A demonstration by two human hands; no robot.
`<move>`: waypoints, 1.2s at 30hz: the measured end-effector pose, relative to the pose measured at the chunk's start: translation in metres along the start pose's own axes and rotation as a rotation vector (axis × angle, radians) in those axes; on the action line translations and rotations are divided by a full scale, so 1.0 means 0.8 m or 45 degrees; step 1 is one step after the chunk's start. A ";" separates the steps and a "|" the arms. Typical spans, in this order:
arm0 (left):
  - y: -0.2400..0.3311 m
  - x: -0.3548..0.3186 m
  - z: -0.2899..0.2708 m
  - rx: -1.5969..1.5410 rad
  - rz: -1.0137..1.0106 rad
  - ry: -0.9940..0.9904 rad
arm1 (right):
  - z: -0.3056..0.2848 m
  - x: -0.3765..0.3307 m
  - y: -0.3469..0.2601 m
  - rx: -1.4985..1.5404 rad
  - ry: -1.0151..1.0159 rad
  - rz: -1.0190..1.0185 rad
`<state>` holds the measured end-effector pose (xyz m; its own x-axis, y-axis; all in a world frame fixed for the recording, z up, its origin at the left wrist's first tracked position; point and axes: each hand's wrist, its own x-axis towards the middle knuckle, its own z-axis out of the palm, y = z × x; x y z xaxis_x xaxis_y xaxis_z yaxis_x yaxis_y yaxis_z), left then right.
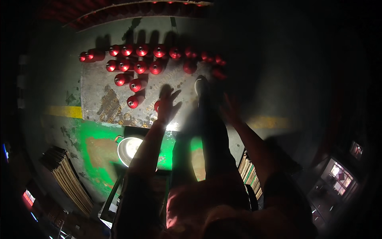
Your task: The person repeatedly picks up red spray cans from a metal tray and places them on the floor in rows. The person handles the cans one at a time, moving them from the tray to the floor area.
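Several red cylinders with domed tops and small metal necks stand in loose rows on a stained grey sheet. Two of them at the far left seem to lie on their sides. My left hand, fingers spread, reaches over the near part of the sheet. Right beside it is one red cylinder, partly hidden by the hand; I see no grip on it. In shadow past the sheet's right side, my right hand has its fingers stretched out and nothing visible in them. The cylinders at the far right fade into darkness.
A pale round pot stands on the green-painted floor below my left forearm. Stacks of flat boards lie at the left and right. My shoe rests on the sheet. A red-filled container is at the far edge.
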<state>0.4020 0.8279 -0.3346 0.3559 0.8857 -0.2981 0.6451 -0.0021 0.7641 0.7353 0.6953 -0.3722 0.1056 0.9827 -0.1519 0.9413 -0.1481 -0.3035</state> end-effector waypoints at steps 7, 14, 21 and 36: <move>-0.073 0.187 0.164 0.406 0.146 0.082 | 0.173 0.198 0.084 0.193 0.086 0.005; -0.106 0.244 0.206 0.200 0.380 0.488 | 0.177 0.209 0.083 0.128 0.210 0.111; -0.092 0.151 0.105 -0.252 0.133 0.289 | 0.070 0.194 0.093 0.537 0.003 0.055; -0.221 -0.522 -0.031 -2.578 -0.552 0.542 | 0.090 -0.058 -0.352 1.612 -2.262 0.426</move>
<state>0.1228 0.4698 -0.3312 0.0945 0.7173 -0.6903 -0.9320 0.3075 0.1919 0.4423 0.6836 -0.3472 -0.8376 -0.0646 -0.5425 0.2367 -0.9379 -0.2538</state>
